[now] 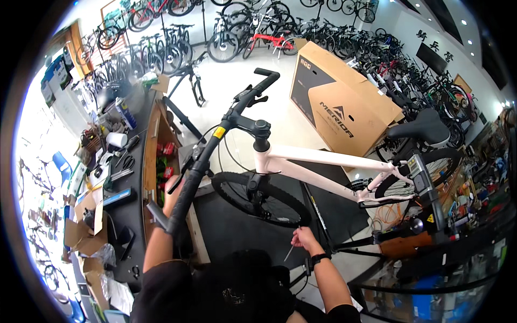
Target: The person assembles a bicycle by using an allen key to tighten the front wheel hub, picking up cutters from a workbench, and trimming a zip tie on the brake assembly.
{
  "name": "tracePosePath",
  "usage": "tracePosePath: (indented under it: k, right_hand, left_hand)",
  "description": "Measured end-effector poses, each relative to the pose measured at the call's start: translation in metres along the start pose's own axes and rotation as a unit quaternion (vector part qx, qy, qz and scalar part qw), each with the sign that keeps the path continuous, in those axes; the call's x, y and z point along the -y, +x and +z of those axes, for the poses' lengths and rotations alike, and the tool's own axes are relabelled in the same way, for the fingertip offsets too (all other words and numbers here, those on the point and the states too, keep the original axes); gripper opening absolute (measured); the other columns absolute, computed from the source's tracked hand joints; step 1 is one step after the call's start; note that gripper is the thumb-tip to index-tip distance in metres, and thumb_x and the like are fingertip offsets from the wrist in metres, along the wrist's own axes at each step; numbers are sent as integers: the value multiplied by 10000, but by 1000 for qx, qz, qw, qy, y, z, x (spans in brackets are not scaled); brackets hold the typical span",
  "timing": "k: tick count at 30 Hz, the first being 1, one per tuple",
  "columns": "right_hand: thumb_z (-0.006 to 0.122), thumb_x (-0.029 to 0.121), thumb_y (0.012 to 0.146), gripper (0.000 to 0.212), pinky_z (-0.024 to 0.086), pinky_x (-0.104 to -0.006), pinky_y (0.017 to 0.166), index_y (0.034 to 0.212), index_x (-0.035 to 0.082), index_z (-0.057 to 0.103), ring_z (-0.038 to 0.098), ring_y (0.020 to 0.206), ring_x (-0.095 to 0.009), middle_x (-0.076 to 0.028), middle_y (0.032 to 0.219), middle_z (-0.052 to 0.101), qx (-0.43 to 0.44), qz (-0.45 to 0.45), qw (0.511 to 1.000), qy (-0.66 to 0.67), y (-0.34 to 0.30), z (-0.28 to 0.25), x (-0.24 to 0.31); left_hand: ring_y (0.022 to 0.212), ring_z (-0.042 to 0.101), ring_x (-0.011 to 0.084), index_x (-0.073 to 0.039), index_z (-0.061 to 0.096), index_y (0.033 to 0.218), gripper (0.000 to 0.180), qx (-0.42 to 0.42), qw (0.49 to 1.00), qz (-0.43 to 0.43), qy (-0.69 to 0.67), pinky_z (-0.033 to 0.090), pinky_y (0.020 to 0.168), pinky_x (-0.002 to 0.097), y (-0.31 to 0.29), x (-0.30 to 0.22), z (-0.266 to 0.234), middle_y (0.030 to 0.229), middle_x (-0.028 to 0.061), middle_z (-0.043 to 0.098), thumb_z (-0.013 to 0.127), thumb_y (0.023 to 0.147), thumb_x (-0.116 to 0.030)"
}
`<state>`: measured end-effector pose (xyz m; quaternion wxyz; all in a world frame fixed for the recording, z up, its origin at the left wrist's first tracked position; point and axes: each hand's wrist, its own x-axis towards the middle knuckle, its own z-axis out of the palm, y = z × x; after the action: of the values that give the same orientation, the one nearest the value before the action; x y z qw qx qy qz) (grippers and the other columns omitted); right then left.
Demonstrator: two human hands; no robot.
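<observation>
A pale pink bicycle (318, 154) is held up in front of me, its black handlebar (186, 203) reaching toward my left side. My left hand (171, 189) is beyond the left grip, near the brake lever and the bench's side. The bar and lever partly cover it, so its fingers do not show clearly. My right hand (305, 238) is closed just below the front wheel (262, 199), close to the tyre. From it a thin silver rod (289, 253) sticks out, slanting down to the left; its exact kind cannot be made out.
A dark workbench (134, 215) with tools and opened cardboard boxes runs along my left. Behind the bicycle stands a large brown carton (344, 97). A black repair-stand clamp (425, 185) is by the rear wheel, and a glass case (425, 301) at lower right.
</observation>
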<state>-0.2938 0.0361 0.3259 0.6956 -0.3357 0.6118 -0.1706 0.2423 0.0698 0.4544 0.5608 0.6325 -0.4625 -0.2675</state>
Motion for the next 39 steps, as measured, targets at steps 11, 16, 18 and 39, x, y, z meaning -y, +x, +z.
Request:
tracePosePath:
  k: [11,16,18,39]
  right_hand:
    - [603,189,928,166,376,-243,505,862,37,594,477,603,-60,16,660,555,48,-214,937,-272,-188,74,246]
    - [672,158,881,182,345,-215,477,955,44,550,437,549,-15,41,613,520,-38,-392,841,-370,-207,144,389]
    - [683,179,870,318,380,-247,507,1112,12,561,468,568,-60,5,647,526,-88,-404,807,-421,-189,174,437]
    - [653,304,808,549,507,-393,859,1236,-30,569,652,956,-368,-241,997,668,-196,-314,707,-603,-56,249,529]
  left_hand:
    - [942,601,104,-25,613,1141,297,228,973,-34,-6,467,827,240,167,-201,-28,1049,32,654,502,994,-257]
    - [997,575,119,-14,582,1237,379,381,916,31,125,467,847,277,234,-199,47,1112,56,637,489,984,-281]
    - [960,580,125,-3,590,1215,365,381,921,2,78,468,836,272,241,-198,71,1091,60,645,506,976,-266]
    - [569,471,66,-4,691,920,243,361,932,-6,-29,388,533,232,255,-167,116,643,-2,589,542,943,-195]
